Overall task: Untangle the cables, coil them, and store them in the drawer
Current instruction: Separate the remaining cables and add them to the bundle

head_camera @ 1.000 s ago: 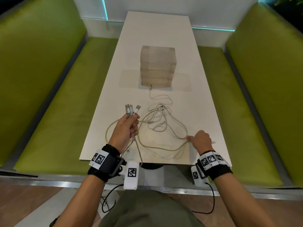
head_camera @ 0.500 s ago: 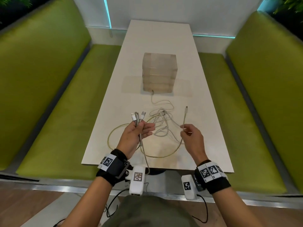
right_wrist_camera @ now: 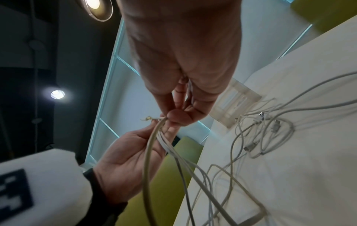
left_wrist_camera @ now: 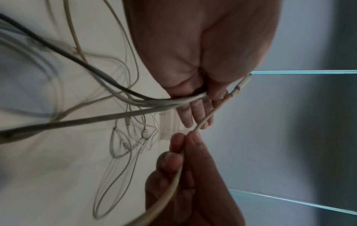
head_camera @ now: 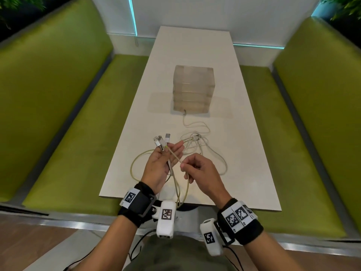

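My left hand [head_camera: 162,167] is raised palm-up over the near edge of the white table [head_camera: 244,153]. It grips a bunch of pale cables whose plug ends [head_camera: 162,142] stick out past its fingers. My right hand [head_camera: 199,171] pinches a yellowish cable [head_camera: 173,155] between thumb and forefinger. That cable's end lies across the left fingers, as the left wrist view shows [left_wrist_camera: 212,113]. The remaining white cables lie in a loose tangle [head_camera: 195,141] on the table beyond both hands. A translucent drawer unit [head_camera: 192,89] stands shut mid-table, with one cable end touching its base.
Green padded benches [head_camera: 68,143] [head_camera: 293,153] run along both sides of the table. Cable loops hang from my hands over the near table edge toward my lap. A white wall with lit teal strips [head_camera: 132,14] closes off the far end.
My right hand lifted a cable end off the table's right side and carried it left, up to the left hand. The left fingers have spread under it while still holding the bunch.
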Tool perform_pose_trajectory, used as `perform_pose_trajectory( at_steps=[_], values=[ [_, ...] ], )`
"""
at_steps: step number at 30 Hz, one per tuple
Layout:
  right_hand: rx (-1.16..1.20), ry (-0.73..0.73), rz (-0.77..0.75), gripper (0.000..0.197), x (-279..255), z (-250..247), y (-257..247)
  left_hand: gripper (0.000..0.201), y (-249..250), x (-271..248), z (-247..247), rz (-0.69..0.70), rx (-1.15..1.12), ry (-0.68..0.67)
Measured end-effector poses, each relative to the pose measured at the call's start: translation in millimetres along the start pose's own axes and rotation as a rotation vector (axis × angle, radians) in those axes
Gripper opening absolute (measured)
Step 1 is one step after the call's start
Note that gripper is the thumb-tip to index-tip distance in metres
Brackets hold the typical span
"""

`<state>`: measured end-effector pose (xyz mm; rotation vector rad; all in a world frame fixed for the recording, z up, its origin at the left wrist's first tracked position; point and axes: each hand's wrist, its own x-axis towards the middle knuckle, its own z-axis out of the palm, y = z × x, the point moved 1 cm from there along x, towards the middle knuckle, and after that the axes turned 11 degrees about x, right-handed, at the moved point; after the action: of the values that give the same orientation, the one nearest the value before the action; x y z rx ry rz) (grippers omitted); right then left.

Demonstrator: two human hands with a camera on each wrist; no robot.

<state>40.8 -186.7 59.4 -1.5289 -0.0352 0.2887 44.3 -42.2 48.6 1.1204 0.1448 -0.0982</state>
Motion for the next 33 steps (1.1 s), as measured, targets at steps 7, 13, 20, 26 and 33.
perform_pose_trajectory(
  at_steps=[7, 13, 20, 26, 33],
  values=[
    [0.05, 0.045, 0.028, 0.005, 2.7, -1.7, 3.2, 0.027, -1.1, 3.0, -2.2, 0.024, 0.019, 0.022],
    [-0.056, -0.048, -0.038, 0.006, 5.1, 5.9, 2.9, 0.019, 1.2, 2.2, 3.8, 0.026, 0.02, 0.022],
    [-0.466, -0.61, 0.202, 0.007, -1.0, -13.2, 25.9, 0.022, 45.6, 10.0, -26.1, 0.13, -0.142, 0.306],
    [-0.371, -0.325, 0.066, 0.014, 27.0, -72.4, 20.4, 0.022, 72.9, 6.3, -76.2, 0.245, -0.129, 0.408],
    [0.046, -0.11, -0.006, 0.014, 35.3, -42.1, -7.4, 0.021, 36.0, 5.5, -47.2, 0.049, 0.178, 0.336]
  ],
)
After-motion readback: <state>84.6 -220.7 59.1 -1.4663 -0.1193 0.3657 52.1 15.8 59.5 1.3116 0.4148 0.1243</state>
